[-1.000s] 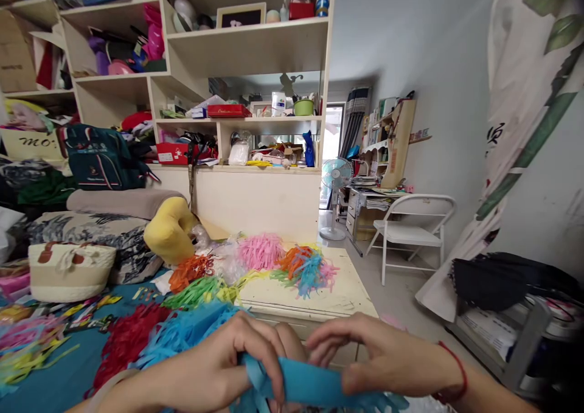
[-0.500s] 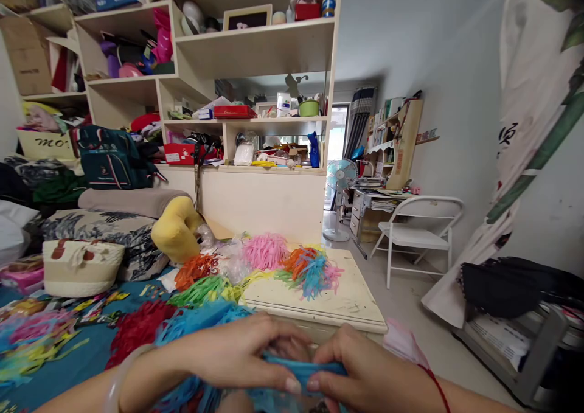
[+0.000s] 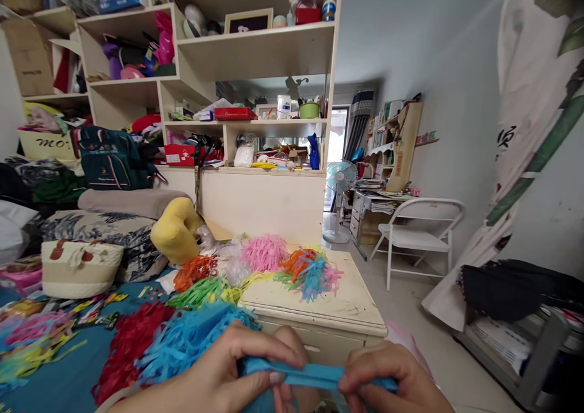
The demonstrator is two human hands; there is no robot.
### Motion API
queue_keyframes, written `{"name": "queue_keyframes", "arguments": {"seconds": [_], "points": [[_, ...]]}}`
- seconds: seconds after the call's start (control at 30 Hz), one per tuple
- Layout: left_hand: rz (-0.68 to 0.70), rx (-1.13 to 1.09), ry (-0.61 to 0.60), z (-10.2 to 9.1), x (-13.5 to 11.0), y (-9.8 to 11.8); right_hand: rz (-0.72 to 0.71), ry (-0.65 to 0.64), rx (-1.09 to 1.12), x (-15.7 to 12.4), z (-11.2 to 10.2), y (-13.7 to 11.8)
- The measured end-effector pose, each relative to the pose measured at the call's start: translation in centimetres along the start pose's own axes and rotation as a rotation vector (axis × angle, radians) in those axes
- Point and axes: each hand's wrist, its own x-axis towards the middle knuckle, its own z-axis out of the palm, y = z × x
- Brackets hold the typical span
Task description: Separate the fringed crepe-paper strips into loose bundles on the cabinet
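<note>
Blue strip (image 3: 319, 374) straight, on near side of cabinet (image 3: 283, 294). Left hand (image 3: 228, 361): thumb and fingers pinched on it. Right hand (image 3: 392, 370): fingers curled closed further along it. Blue fringe (image 3: 182, 337) beyond left hand.

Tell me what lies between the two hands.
The head view shows a blue strip spanning from the left hand to the right hand.

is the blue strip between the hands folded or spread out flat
Folded, as far as it shows: the blue strip runs as a narrow band with a lengthwise crease, pinched by the left hand and right hand.
</note>
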Motion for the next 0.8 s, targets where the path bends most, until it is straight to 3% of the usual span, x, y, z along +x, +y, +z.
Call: {"name": "queue_keyframes", "arguments": {"seconds": [0.13,0.37,0.57,0.7,0.8], "points": [[0.012,-0.134,-0.014,-0.1,0.0,-1.0,-0.09,-0.032,-0.03,-0.5,-0.1,-0.7],[-0.16,-0.456,-0.079,-0.5,-0.1,-2.3,-0.015,-0.098,-0.17,-1.2,-1.1,-1.3],[-0.158,-0.091,-0.131,0.0,0.6,-0.8,0.267,-0.402,-0.12,1.7,-1.8,-3.2],[-0.185,0.119,-0.193,0.0,0.8,-0.2,0.258,-0.543,-0.361,3.7,-0.5,-2.9],[-0.166,0.221,-0.293,-0.7,0.8,0.0,0.261,-0.55,-0.436,4.0,0.3,-2.0]]}}
